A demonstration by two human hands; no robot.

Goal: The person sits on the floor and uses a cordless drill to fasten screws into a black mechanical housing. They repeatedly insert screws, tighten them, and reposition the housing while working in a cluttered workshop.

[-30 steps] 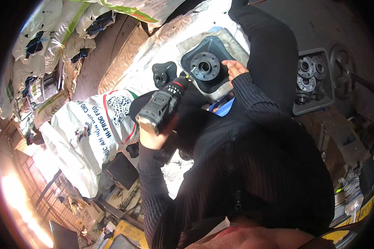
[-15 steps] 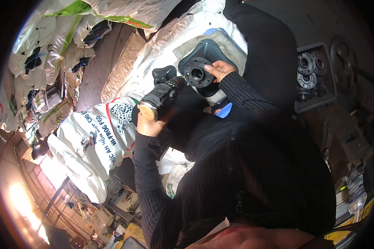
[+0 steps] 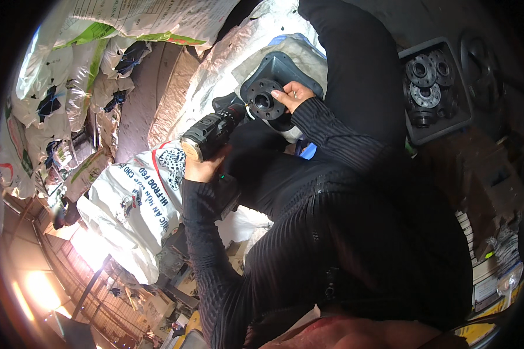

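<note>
A black cordless drill (image 3: 212,132) is being gripped in the left hand (image 3: 202,168), fingers wrapped tight round its handle, and its nose is being aimed at the round black flange (image 3: 264,99). The flange is being steadied by the right hand (image 3: 293,95), fingers closed over its near edge, and it is being held against the grey moulded housing (image 3: 285,67) lying on pale sacking across the lap. The bit tip is being brought right up to the flange's rim; whether it is seated in a fastener cannot be told from here.

For this to be done well, the drill is probably best kept square to the flange face, so that the bit is not being cammed out, and the steadying fingers are best kept off the line of the bit. Light, even pressure is likely being called for, since the part is resting on soft ground.

The flange is looking like dull cast metal, circular, with a central bore and bolt holes around it. The housing is showing a matte grey, squarish body with rounded corners. The drill body is being seen as ribbed, rubbery black. Off to the right, a dark tray (image 3: 461,113) is holding more round flanges (image 3: 423,81), well apart from the work. Woven plastic sacks (image 3: 140,203), white and crinkled, are being seen piled at the left.
</note>
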